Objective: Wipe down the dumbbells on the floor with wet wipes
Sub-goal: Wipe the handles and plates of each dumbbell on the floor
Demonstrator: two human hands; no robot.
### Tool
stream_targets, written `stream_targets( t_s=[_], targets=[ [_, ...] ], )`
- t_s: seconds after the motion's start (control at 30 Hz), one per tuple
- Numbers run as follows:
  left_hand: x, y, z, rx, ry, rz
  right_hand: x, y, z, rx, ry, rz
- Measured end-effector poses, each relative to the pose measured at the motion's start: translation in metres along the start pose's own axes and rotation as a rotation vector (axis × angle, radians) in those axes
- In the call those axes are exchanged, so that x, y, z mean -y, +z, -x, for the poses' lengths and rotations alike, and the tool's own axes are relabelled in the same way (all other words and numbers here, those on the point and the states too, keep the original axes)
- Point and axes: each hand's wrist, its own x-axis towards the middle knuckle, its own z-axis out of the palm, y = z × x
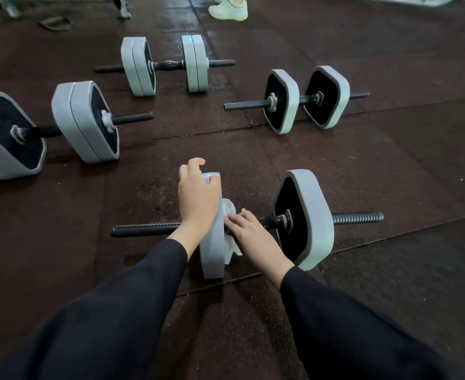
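A grey-and-black dumbbell [305,218] lies on the dark rubber floor right in front of me, its threaded bar running left to right. My left hand [197,198] grips the top edge of its left grey plate [212,253], fingers curled over the rim. My right hand [249,233] presses a white wet wipe [229,209] against the inner face of that plate, beside the bar. Part of the wipe hangs below my fingers. Both arms wear black sleeves.
Three more dumbbells lie beyond: one at the far left [47,127], one at the back centre [165,65], one at the right [305,100]. A person's white shoe [230,8] stands at the top. Metal equipment legs [121,8] sit at the top left.
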Motion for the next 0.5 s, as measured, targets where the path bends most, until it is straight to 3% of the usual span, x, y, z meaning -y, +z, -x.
stream_targets(
  t_s=[0.2, 0.33, 0.5],
  targets=[
    [0.000, -0.001, 0.000, 0.002, 0.005, -0.005, 0.011, -0.032, 0.004, 0.238, 0.094, 0.437],
    [0.000, -0.002, 0.002, 0.012, 0.021, -0.016, 0.001, -0.050, 0.001, 0.258, 0.389, 0.423],
    [0.000, -0.002, 0.003, 0.024, 0.021, -0.018, -0.004, -0.050, 0.004, 0.371, 0.444, 0.486]
  ],
)
